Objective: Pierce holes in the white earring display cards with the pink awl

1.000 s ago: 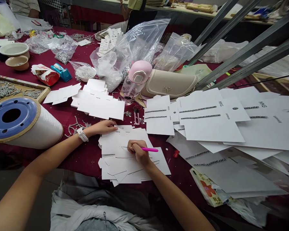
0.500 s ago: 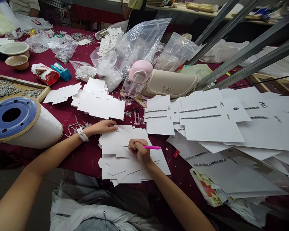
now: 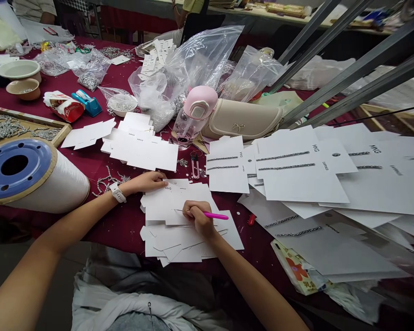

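Note:
My right hand [image 3: 200,218] is closed round a pink-handled needle tool [image 3: 216,215]. Its thin metal point reaches left over a white display card [image 3: 162,208] printed "MNG". At that card's upper left edge my left hand [image 3: 149,181] has its fingers closed and pressed on the corner; part of the grip is hidden. Under the top card lies an uneven stack of more white cards [image 3: 158,246]. Short silver chains [image 3: 108,181] lie on the cloth beside my left wrist. Pink thread snips [image 3: 195,166] rest just beyond the stack.
To the right, finished-looking cards [image 3: 296,181] carry paired silver chains. A big thread spool [image 3: 67,177] stands at left near a tray of chain [image 3: 64,133]. Behind are a pink-lidded bottle [image 3: 197,108], a beige bag [image 3: 241,117] and more blank cards [image 3: 141,149]. Metal bars [image 3: 331,78] slant in at upper right.
The view has shifted very slightly. Both hands, the needle tool and the card keep almost the same places.

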{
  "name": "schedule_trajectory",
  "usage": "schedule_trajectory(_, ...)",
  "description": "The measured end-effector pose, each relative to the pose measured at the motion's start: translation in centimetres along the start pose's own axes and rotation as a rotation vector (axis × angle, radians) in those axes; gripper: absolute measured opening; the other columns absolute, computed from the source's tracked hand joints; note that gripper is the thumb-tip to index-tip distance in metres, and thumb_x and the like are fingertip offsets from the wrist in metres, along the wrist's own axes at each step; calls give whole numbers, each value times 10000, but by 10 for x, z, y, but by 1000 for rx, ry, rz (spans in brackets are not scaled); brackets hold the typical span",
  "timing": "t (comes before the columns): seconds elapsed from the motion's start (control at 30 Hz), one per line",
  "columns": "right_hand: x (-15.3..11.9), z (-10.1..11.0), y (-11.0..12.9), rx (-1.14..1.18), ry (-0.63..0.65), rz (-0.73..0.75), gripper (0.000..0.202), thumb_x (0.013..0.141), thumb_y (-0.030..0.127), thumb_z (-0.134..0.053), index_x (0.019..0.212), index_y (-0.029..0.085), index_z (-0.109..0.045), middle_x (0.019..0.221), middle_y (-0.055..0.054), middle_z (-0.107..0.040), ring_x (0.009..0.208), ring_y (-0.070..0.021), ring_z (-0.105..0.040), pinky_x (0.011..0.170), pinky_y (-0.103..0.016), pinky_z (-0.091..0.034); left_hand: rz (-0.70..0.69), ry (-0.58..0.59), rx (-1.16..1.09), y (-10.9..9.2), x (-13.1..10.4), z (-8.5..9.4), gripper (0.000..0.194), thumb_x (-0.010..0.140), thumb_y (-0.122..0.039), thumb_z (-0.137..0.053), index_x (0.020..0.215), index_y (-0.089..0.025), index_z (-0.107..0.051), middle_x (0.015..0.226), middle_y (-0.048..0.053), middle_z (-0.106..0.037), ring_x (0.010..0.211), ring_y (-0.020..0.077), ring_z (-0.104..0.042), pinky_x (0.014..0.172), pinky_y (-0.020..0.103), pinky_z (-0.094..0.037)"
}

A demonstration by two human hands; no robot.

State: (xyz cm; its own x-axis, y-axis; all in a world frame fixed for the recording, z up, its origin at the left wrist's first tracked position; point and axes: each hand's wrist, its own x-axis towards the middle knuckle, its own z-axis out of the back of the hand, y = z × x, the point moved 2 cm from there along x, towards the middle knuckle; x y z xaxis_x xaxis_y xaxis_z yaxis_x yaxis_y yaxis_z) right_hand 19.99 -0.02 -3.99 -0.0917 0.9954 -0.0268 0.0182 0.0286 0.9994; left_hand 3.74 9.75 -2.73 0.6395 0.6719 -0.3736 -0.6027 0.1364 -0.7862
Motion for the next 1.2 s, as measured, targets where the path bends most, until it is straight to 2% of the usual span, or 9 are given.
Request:
schedule_trajectory(0.13,2,13,4,61,-77,-20,165,550,161,-323,400,210,-275,367,27,-268,359,-75,-223,361,-232,-124,10,-11,21,-2,-1,1,407,761,-501,-424,900,-148,-571,648,7,-510,526,99,-397,454,212,-277)
schedule_trajectory(0.27,5,20,7,65,-64,-71,174,533,149,-350,380,203,-285,350,29,-270,338,-65,-224,354,-230,-113,-1,-21,27,-3,-2,2,421,760,-514,-423,895,-146,-575,647,6,-500,539,101,-400,464,215,-272)
schedule_trajectory(0.73,7,18,7,30,-48,-99,176,525,161,-353,379,202,-265,364,36,-242,345,-59,-213,365,-230,-97,7,-3,-17,1,-1,1,449,754,-538,-423,912,-147,-576,659,5,-500,545,100,-408,465,211,-286)
schedule_trajectory(1.03,4,16,5,-34,-33,-52,197,557,159,-352,374,199,-289,350,29,-270,353,-65,-212,378,-245,-113,-7,-6,7,1,-1,1,429,763,-522,-416,900,-148,-575,645,3,-504,523,97,-400,459,211,-278)
schedule_trajectory(1.2,2,17,4,-43,-19,-10,180,530,156,-384,363,190,-326,354,29,-291,361,-60,-204,390,-246,-104,-2,-1,-12,-1,-1,1,430,764,-518,-417,899,-140,-573,680,12,-517,548,100,-420,458,206,-278)
